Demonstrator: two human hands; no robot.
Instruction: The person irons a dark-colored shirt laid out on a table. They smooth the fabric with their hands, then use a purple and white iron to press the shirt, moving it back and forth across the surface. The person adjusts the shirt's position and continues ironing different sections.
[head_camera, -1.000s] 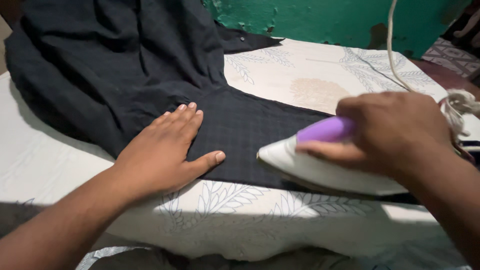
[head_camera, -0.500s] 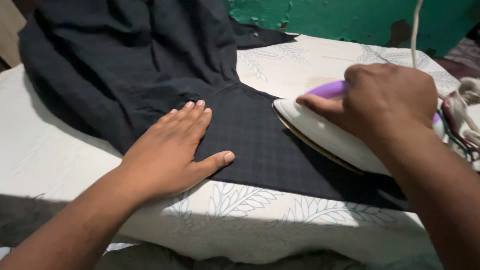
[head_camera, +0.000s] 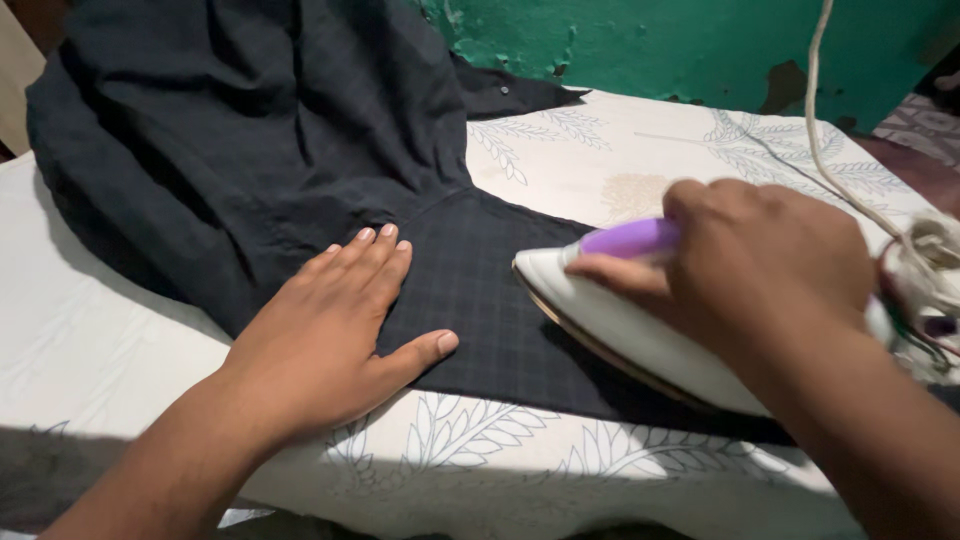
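A dark checked garment (head_camera: 260, 150) lies across a white sheet with a leaf print (head_camera: 520, 460). One flat strip of it runs to the right. My left hand (head_camera: 335, 335) rests palm down on that strip, fingers together and thumb out. My right hand (head_camera: 760, 265) grips the purple handle of a white electric iron (head_camera: 620, 320). The iron sits on the strip with its pointed tip towards my left hand, a short gap apart.
The iron's white cord (head_camera: 820, 120) rises from the right side up past the top edge. A green wall with chipped paint (head_camera: 680, 45) stands behind the table. The bunched bulk of the garment fills the upper left.
The iron has slid left along the strip, towards my left hand. My left hand has stayed pressed on the cloth. The view has shifted a little.
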